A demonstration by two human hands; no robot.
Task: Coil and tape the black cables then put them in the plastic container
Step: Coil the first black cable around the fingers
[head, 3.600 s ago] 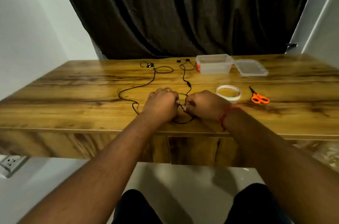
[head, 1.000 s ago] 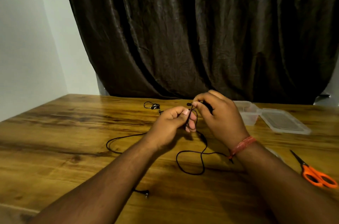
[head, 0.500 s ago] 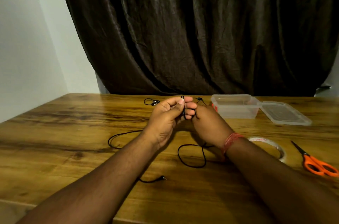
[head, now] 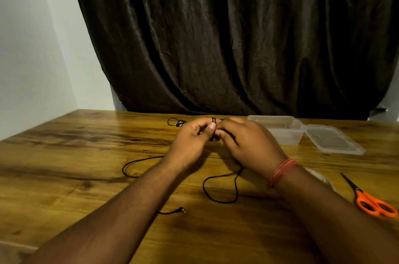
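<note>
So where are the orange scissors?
The orange scissors lie flat on the wooden table, far right in the head view, just right of the right forearm and nearer than the clear lid.

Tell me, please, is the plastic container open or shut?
Open: the container has no cover on, and its lid lies flat on the table just to its right.

The roll of tape (head: pixel 321 178) is almost wholly hidden behind the right forearm. The black cable (head: pixel 220 190) vanishes under the left forearm and between the two hands, so its coils there cannot be counted. The scissors (head: pixel 371 201) handles nearly touch the right edge.
</note>
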